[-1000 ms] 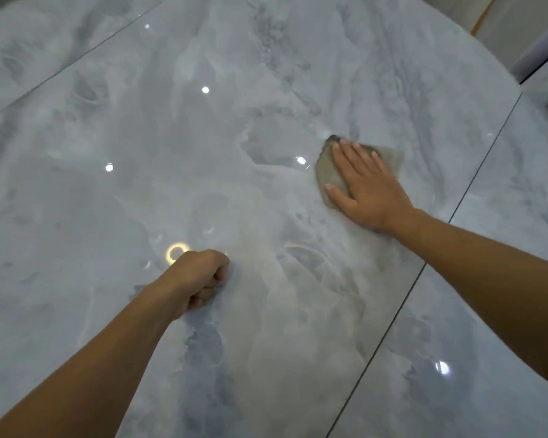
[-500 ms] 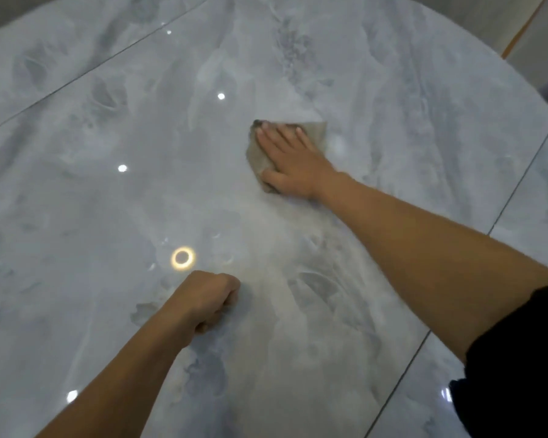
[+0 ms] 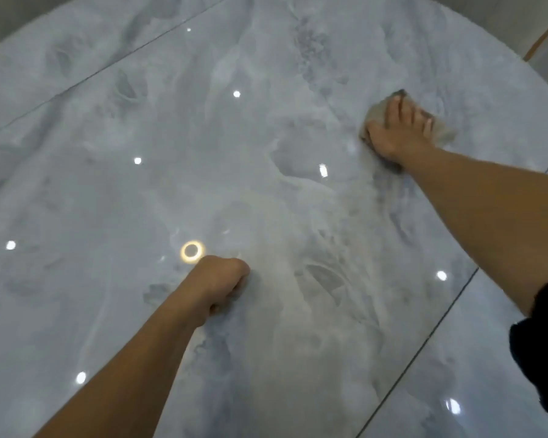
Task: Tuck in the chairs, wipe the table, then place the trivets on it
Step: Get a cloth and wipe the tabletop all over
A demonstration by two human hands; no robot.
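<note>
Gray, shiny stone makes up the big table [image 3: 108, 153], with small bright spots of light on it. Far on the right side, the right hand [image 3: 396, 134] lies flat on a brown cloth [image 3: 376, 114]. Its grip is apart, with straight fingers pressing the cloth onto the table. Nearer, the left hand [image 3: 222, 276] rests on the table as a fist, its grip together with nothing in it, just beside a ring of light [image 3: 192, 251]. A black sleeve [image 3: 544, 343] shows at the right edge.
</note>
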